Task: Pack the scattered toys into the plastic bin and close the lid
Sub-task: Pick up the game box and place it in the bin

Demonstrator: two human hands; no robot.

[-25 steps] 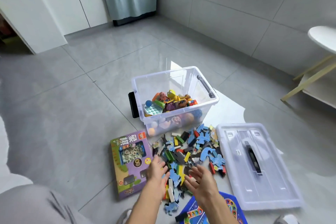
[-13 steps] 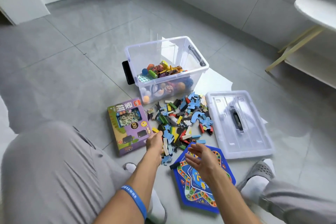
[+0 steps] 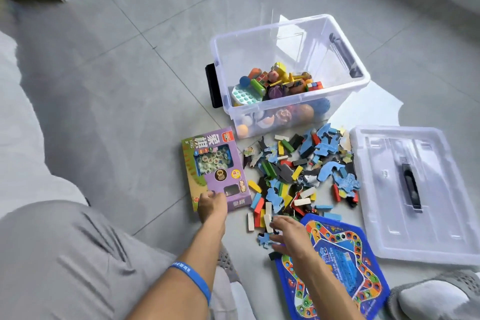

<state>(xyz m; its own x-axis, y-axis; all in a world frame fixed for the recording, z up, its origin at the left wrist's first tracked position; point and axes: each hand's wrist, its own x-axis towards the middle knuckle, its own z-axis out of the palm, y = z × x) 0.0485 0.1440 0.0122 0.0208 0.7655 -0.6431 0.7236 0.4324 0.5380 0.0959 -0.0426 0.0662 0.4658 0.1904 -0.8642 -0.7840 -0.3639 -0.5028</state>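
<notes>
My right hand (image 3: 287, 232), fingers spread, hovers at the near edge of the scattered pieces (image 3: 298, 174). My left hand (image 3: 211, 205) grips the purple box's (image 3: 215, 169) near end. Beyond: open bin (image 3: 288, 73), lid (image 3: 415, 189) rightward on floor.

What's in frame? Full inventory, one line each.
plastic bin: 1, clear, open, partly filled with toys, on the floor.
lid: 1, clear with a dark handle, flat on the floor right of the pile.
loose pieces: many, mixed colours, piled in front of the bin.
game box: 1, purple, left of the pile.
game board: 1, blue, below the pile.
wristband: 1, blue, left forearm.
hands: left hand on the game box's near edge; right hand at the pile's near edge.
</notes>
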